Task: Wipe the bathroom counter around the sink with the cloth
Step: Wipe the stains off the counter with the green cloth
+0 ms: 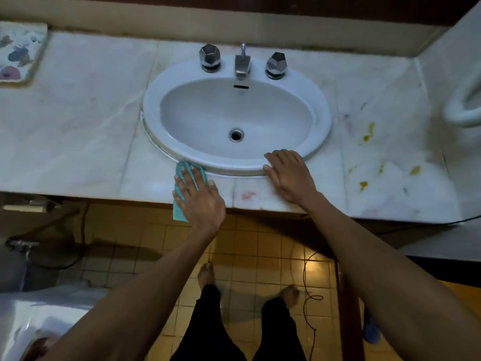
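Bare, sleeveless forearms [145, 282], black trousers [208, 327] and bare feet [207, 274] show below.

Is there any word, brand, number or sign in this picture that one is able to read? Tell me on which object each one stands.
No text can be read.
Sink: a small mark under the overflow slot, too small and blurred to read.
Patterned tray at the counter's far left: coloured blotches only, no letters visible.
Cloth, taps, counter: no visible lettering.
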A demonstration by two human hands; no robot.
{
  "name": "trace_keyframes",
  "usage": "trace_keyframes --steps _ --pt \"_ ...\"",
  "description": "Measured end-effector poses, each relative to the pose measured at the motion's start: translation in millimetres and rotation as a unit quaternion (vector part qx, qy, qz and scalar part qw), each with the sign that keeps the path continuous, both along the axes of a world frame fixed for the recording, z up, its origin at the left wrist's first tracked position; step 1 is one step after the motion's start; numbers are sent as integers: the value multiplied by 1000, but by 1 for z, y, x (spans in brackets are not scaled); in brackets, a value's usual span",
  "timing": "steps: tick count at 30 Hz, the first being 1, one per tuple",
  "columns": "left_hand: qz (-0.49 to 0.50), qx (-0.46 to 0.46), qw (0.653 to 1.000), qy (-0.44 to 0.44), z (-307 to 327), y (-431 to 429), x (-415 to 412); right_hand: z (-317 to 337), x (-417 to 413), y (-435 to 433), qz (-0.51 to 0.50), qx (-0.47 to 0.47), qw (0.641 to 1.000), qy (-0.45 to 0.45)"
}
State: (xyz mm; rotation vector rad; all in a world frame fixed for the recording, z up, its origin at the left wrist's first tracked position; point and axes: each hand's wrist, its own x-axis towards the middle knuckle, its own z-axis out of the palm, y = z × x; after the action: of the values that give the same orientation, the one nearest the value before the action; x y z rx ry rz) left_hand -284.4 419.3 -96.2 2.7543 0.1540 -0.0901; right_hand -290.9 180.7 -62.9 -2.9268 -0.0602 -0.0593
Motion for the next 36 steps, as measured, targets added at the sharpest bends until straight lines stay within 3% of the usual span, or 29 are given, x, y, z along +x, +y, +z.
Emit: trace_keyframes --steps 5,11,17,21,24,30,33,36 --pt "34 0 999 16 2 -69 -37 8 -18 -49 -10 39 999 28" --pt "-16 -11 1000 8 0 -152 -81 21 -71 -135 -38 72 996 42" --pt "-87 -8 996 3 2 -210 -99 17 -141 -235 -167 106 980 14" --pt "-147 -6 989 4 -1 -248 -99 11 -175 -283 -277 118 953 -15" --pt "-178 -4 984 -2 0 -277 -94 1 -195 -304 -349 129 928 18" --pt "-242 -3 970 18 5 -339 -83 -21 -216 -309 -330 93 939 40" --pt "-348 7 937 13 7 -364 -94 -27 -217 -309 -334 94 938 20" --pt "-478 36 878 0 6 -343 -106 -30 -223 -309 -326 93 941 5"
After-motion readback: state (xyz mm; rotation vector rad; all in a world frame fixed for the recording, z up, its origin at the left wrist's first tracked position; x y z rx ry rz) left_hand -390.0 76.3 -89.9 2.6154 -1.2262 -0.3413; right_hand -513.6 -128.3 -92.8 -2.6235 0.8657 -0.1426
